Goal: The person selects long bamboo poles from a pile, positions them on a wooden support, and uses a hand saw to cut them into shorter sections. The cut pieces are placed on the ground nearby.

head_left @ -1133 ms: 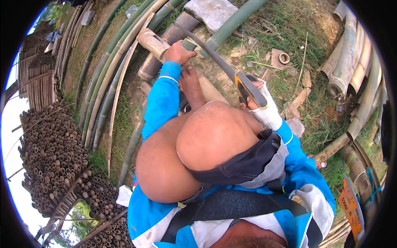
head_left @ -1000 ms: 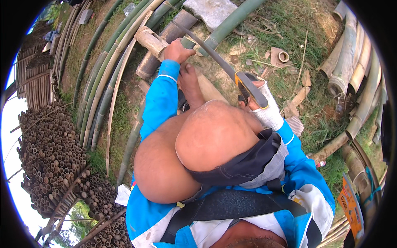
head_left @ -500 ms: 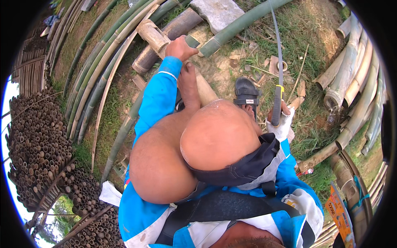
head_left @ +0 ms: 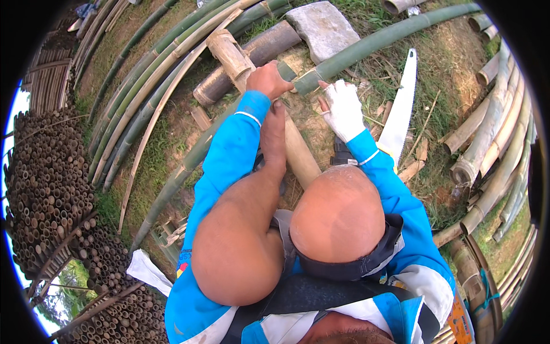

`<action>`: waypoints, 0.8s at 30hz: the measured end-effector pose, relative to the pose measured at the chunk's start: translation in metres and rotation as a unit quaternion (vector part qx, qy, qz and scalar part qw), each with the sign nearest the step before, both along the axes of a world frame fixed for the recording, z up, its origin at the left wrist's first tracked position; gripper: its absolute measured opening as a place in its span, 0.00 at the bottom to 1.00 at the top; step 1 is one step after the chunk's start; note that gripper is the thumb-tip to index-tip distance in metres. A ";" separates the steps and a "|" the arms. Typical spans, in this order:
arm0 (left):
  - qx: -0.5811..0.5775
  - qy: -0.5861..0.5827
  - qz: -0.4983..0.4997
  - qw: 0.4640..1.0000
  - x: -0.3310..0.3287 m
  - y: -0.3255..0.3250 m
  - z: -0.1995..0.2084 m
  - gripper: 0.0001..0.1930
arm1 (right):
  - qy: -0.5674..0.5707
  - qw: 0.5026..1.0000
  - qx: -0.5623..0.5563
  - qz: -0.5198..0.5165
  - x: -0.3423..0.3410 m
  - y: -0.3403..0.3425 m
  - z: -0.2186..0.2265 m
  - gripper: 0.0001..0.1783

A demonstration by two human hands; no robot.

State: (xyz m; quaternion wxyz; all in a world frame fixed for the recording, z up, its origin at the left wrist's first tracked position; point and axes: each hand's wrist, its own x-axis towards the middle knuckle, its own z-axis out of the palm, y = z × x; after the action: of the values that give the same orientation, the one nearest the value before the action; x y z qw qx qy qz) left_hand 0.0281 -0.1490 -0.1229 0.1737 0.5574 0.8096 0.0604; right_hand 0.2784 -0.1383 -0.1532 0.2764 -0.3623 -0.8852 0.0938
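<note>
My bare left hand (head_left: 268,79) is wrapped round a green bamboo pole (head_left: 197,153) near its cut end. My bare left foot (head_left: 274,129) rests close behind that hand, on or beside a pale bamboo piece (head_left: 301,152). Just right of the cut end lies the end of a second green bamboo pole (head_left: 378,41), running off to the far right. My right hand (head_left: 342,109), in a white fingerless glove, reaches toward this end with fingers apart and nothing in them. The handsaw (head_left: 401,103) lies on the grass right of my right forearm, its handle mostly hidden behind the sleeve.
A grey stone block (head_left: 322,30) sits beyond the poles, beside a thick brown bamboo log (head_left: 269,43). Long bamboo poles (head_left: 137,92) curve along the left, with stacked cut bamboo (head_left: 51,172) farther out. More thick poles (head_left: 487,120) lie at the right.
My right hand has let go of the handsaw, now on the grass, and moved forward and left toward the second pole. The left hand keeps its grip.
</note>
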 end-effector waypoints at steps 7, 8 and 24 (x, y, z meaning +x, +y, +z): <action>-0.023 -0.018 0.009 1.000 0.007 0.004 0.001 0.43 | -0.126 0.987 0.027 0.098 -0.073 0.073 -0.060 0.26; -0.009 -0.015 0.007 1.000 0.005 0.002 -0.003 0.40 | -0.149 0.983 0.010 0.108 -0.075 0.074 -0.062 0.27; 0.031 -0.015 0.014 0.999 0.005 0.000 -0.001 0.35 | -0.108 0.986 -0.005 0.128 -0.073 0.073 -0.065 0.23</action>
State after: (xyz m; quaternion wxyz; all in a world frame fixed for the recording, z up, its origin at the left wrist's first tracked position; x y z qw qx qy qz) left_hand 0.0329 -0.1486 -0.1235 0.1677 0.5504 0.8122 0.0963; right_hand 0.2058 -0.0653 -0.2182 0.1630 -0.2555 -0.9484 0.0926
